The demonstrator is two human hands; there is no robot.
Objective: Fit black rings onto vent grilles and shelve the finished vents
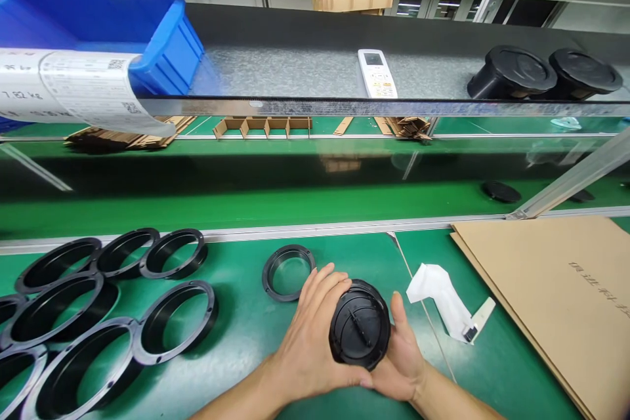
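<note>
Both hands hold a round black plastic part (359, 331) just above the green mat, low in the middle of the view. My left hand (310, 335) wraps its left side, fingers curled over the rim. My right hand (401, 354) cups its right side, thumb up along the edge. The part's face shows a raised bar across the centre. A single black ring (288, 271) lies on the mat just beyond my left fingers.
Several larger black rings (174, 320) lie in rows at the left. A white cloth (440, 298) and a flat cardboard sheet (566, 302) lie at the right. Behind runs a green conveyor belt (295, 200). On the shelf above stand a blue bin (162, 46), a white remote (377, 73) and two black round parts (512, 72).
</note>
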